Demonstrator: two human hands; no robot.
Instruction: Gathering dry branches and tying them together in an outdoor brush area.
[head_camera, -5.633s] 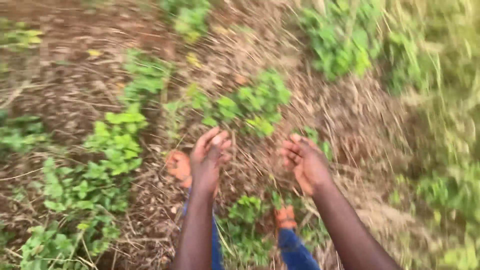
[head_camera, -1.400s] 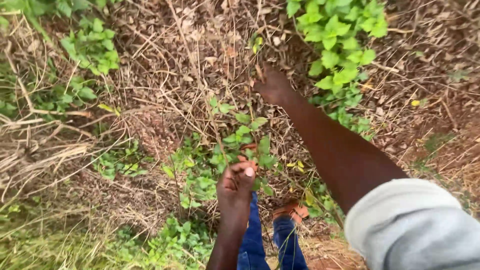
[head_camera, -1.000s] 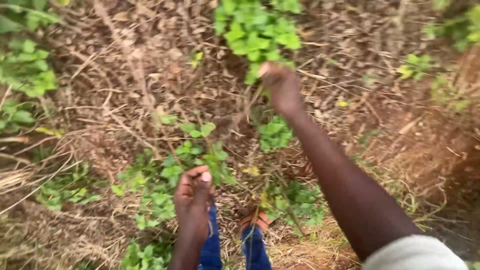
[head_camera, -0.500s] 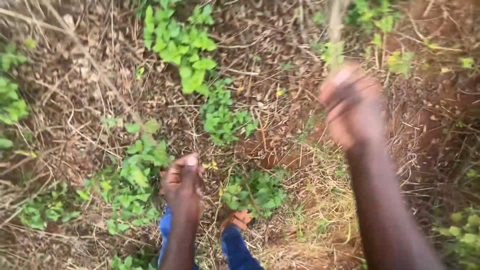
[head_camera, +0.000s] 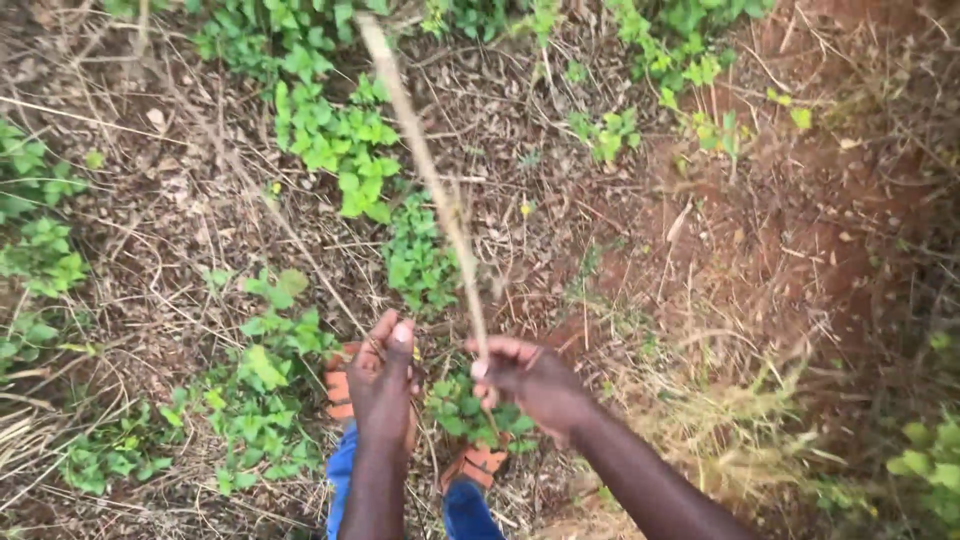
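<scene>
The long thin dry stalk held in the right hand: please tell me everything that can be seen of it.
The long thin dry stalk is pale straw-coloured, bare of leaves, and looks like dead plant stem. It rises from the right hand, whose fingers close around its lower end, and leans up and to the left, over the small green leafy plants and dry litter. Its upper part is blurred. The left hand is close by but does not touch it.

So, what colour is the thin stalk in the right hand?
Pale tan, dry-looking: the stalk in the right hand, head view.
</scene>
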